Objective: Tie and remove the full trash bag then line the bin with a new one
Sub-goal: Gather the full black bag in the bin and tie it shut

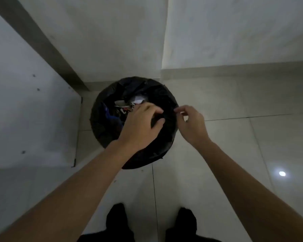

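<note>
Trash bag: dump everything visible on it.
The trash bag is black, thin, glossy plastic, wrinkled, with its mouth draped outward into a round shape. It is open and not tied, and holds mixed rubbish, including white paper scraps and something blue. It stands on the tiled floor in a wall corner. The left hand grips its right rim from inside. The right hand pinches that rim from outside.

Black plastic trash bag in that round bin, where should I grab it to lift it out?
Grip the black plastic trash bag by its edge folded over the right rim, from above, where left hand and right hand pinch it. Its middle is open, showing loose trash.
</note>
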### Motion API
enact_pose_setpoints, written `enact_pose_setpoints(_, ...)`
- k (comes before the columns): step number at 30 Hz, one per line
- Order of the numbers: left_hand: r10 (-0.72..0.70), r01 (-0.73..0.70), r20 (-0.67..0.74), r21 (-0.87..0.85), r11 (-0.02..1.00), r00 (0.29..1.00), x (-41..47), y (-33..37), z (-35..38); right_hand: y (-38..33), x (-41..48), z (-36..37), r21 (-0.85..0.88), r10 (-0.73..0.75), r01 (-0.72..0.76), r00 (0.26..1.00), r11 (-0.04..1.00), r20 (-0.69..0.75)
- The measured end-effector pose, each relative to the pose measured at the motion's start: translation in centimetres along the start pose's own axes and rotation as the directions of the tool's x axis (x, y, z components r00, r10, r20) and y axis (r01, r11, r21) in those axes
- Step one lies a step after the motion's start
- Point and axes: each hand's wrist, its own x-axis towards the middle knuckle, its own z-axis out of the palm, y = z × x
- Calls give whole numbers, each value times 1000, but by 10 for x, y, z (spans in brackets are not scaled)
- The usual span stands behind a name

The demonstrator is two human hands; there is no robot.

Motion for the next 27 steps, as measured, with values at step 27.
enact_pose_setpoints(27, 38, -158, 270, 438, 885, 962, 25, -4, 120, 150, 77, 64, 760, 354, -474, 873, 445, 337)
